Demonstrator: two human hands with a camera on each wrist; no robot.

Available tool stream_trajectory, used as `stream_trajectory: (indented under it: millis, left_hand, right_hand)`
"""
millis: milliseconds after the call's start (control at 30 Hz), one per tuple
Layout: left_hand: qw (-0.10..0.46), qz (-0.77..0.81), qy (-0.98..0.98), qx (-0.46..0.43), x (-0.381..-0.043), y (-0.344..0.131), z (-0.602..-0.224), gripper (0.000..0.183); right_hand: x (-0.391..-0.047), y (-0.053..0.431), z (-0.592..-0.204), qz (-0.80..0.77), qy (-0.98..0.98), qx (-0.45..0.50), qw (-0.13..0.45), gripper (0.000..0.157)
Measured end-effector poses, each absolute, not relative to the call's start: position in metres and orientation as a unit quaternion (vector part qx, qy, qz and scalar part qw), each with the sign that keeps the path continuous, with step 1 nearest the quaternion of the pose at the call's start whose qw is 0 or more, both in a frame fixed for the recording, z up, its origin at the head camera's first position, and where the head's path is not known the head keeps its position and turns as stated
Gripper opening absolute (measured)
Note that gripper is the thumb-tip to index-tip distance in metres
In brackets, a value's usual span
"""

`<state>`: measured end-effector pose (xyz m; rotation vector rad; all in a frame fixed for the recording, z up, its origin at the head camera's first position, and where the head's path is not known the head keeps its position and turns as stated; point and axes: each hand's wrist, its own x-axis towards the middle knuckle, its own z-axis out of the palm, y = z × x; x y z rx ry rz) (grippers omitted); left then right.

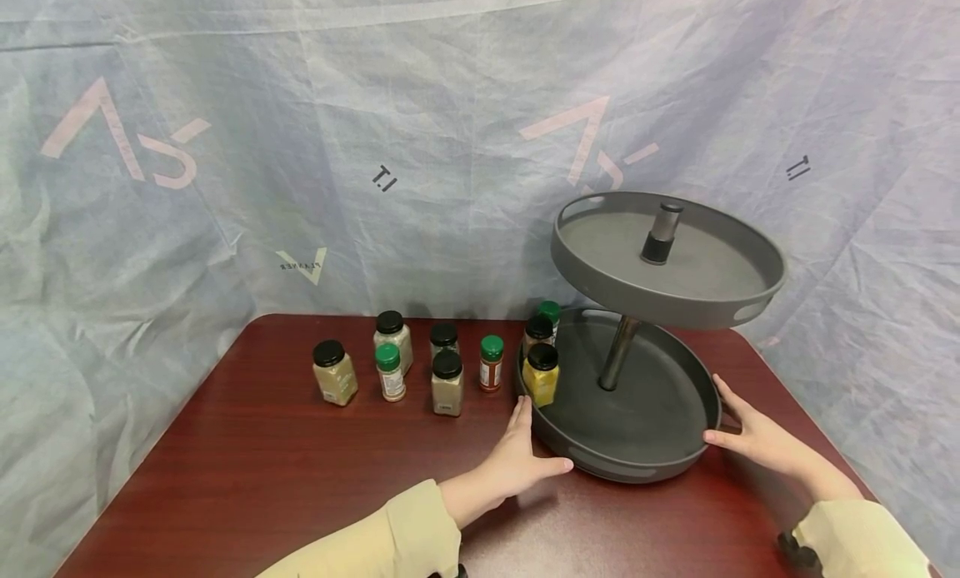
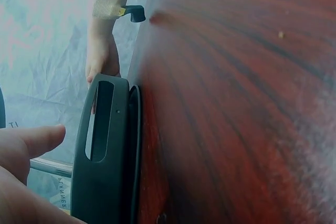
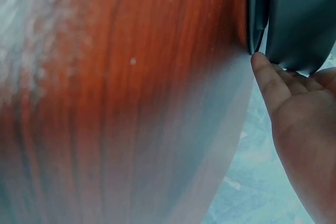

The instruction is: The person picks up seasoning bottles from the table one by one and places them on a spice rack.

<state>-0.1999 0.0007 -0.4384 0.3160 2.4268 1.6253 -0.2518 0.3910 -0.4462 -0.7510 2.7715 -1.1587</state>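
A two-tier dark grey round tray stand (image 1: 660, 428) stands on the right part of the table. My left hand (image 1: 513, 461) lies against its lower tier at the front left, fingers straight along the outside and thumb spread towards the front. On the opposite side my right hand (image 1: 765, 436) touches the lower rim, with its thumb tip over the edge and fingers outside. In the right wrist view its fingertips (image 3: 258, 61) meet the tray's side near the base. Inside the lower tier, by the left rim, stand a yellow spice jar (image 1: 542, 382), a black-lidded jar (image 1: 536, 335) and a green-capped bottle (image 1: 550, 311).
Several spice jars stand left of the tray on the red-brown table (image 1: 300, 478), among them a tan jar (image 1: 335, 378), a green-capped jar (image 1: 390, 378) and a red-brown jar (image 1: 491, 370). The upper tier (image 1: 720, 270) overhangs the lower one. A grey sheet (image 1: 450, 145) hangs behind.
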Motion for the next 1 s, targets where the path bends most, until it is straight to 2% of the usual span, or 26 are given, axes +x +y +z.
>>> stream_trajectory:
  millis: [1000]
  left_hand:
    - [0.104,0.539,0.829,0.103,-0.224,-0.005,-0.441,0.105]
  right_hand:
    - [-0.253,0.393,-0.449,-0.376,0.895,-0.241,0.025,0.093]
